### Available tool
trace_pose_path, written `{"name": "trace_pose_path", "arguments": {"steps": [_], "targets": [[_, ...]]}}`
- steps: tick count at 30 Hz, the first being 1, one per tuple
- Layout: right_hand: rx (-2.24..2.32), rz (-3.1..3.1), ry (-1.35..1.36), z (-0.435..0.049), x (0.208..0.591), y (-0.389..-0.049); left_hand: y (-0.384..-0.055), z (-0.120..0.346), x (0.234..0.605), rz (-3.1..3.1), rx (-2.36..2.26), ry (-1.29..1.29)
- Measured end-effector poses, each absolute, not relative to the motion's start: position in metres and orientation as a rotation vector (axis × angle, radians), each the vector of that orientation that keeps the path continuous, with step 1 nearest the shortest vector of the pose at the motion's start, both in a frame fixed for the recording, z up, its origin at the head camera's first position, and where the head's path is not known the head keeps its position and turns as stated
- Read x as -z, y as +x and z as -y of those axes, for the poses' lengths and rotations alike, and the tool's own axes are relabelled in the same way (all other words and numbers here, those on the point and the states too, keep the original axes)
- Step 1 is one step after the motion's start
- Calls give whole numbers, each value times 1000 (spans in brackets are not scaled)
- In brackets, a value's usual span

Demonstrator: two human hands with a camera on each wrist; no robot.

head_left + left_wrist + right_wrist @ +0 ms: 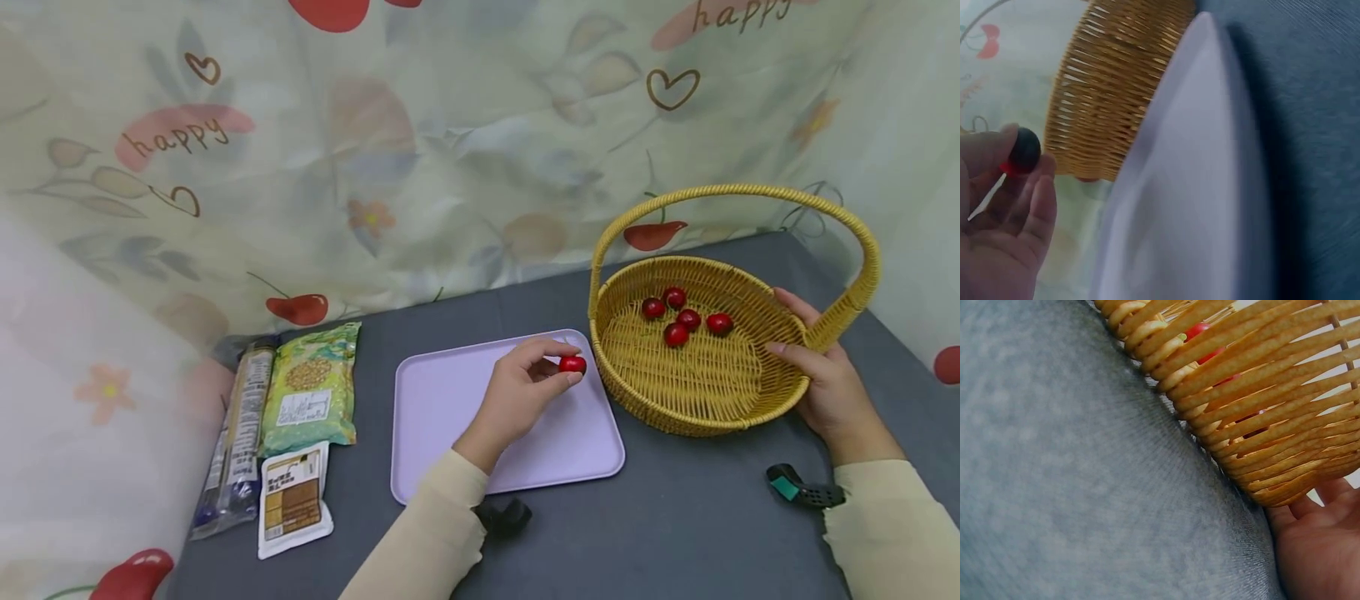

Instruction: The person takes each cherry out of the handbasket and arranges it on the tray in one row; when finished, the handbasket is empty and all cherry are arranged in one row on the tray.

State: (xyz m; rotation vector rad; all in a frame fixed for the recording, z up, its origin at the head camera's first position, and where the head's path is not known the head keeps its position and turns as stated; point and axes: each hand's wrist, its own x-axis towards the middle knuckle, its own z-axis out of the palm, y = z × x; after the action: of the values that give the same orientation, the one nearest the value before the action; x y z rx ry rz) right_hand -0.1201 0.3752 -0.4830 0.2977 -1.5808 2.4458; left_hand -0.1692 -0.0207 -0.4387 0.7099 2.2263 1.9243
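Clearly, the basket holds five cherries, bunched toward its twelve o'clock, with the right hand clamped on its three-o'clock rim and partly hidden behind it. Over the two-o'clock corner of the tray, the left hand pinches another cherry, whose nine-o'clock side the grip covers; it looks nearly round, its long axis and heading hard to tell.

pale backdrop w/ cherry, heart & "happy" prints, back + sides; dk grey tabletop
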Motion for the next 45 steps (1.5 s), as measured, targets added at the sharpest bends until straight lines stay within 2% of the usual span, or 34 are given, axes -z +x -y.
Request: {"name": "trace_pose_path", "arguments": {"steps": [13, 29, 38, 45], "targets": [[-2434, 1586, 276, -374, 482, -121, -163, 3, 482, -2377, -1750, 643], [-2453, 1562, 279, -374, 480, -121, -160, -4, 491, -2674, -1441, 777], [-2453, 1565, 289, -375, 481, -121, -159, -3, 491, -2669, -1505, 773], [-2445, 1581, 284, -376, 482, -121, -159, -3, 491, -2459, -1885, 518]]}}
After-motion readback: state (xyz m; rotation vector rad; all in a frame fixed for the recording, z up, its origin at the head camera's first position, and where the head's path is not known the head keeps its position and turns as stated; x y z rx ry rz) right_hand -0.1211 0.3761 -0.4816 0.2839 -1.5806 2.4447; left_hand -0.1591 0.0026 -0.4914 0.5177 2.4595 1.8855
